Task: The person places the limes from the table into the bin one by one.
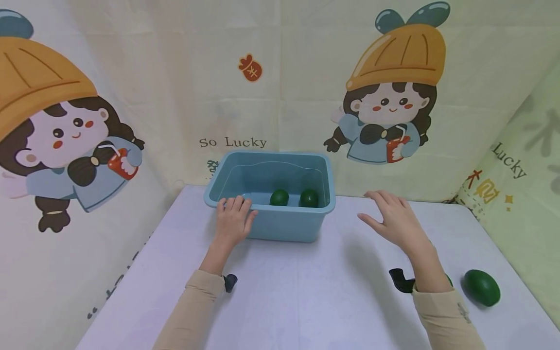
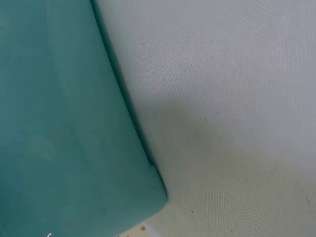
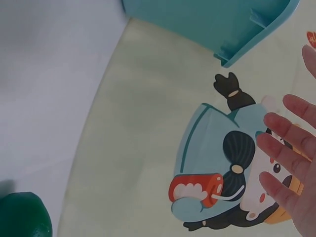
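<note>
A light blue plastic bin (image 1: 280, 226) stands toward the back of the table, with two dark green round objects (image 1: 279, 198) inside on its right half. My left hand (image 1: 232, 221) holds the bin's near rim at its left part, fingers over the edge and thumb outside. In the left wrist view the bin's wall (image 2: 64, 123) fills the left side; no fingers show there. My right hand (image 1: 391, 216) is held above the table right of the bin, fingers spread and nothing in it. In the right wrist view its fingers (image 3: 286, 123) are spread apart.
A dark green egg-shaped object (image 1: 481, 288) lies on the white table (image 1: 306, 296) at the right. Another bit of green (image 1: 449, 280) shows from behind my right wrist. Behind the table hangs a cream cloth (image 1: 302, 87) with cartoon prints.
</note>
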`<state>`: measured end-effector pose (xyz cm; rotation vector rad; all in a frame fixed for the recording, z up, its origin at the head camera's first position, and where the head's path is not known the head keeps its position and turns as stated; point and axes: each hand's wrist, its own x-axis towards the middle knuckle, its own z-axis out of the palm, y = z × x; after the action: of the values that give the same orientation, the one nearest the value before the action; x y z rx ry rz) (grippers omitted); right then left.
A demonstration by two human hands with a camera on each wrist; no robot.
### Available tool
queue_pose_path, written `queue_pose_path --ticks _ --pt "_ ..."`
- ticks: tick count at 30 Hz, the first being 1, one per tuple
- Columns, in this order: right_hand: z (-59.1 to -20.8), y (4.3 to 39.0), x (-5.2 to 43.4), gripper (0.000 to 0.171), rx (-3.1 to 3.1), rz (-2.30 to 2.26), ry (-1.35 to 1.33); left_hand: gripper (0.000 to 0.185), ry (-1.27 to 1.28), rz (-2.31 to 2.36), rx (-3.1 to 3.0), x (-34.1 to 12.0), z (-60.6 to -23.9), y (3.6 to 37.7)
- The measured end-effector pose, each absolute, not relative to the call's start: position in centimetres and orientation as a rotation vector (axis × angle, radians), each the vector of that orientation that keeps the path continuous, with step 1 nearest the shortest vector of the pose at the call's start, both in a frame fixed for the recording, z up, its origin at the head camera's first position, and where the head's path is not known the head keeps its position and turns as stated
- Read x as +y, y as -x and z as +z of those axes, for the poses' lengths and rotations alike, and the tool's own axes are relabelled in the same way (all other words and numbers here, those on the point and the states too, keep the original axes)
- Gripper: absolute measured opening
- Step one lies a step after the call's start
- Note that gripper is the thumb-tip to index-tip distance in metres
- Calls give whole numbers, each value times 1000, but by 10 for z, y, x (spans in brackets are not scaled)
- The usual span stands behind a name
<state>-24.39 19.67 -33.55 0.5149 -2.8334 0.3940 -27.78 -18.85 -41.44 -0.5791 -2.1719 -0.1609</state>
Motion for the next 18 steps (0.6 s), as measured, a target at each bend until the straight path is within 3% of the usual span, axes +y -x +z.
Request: queue_pose_path --ticks 18 --pt "-348 231 216 59 -2824 420 -463 44 583 -173 -2147 -188 -418 278"
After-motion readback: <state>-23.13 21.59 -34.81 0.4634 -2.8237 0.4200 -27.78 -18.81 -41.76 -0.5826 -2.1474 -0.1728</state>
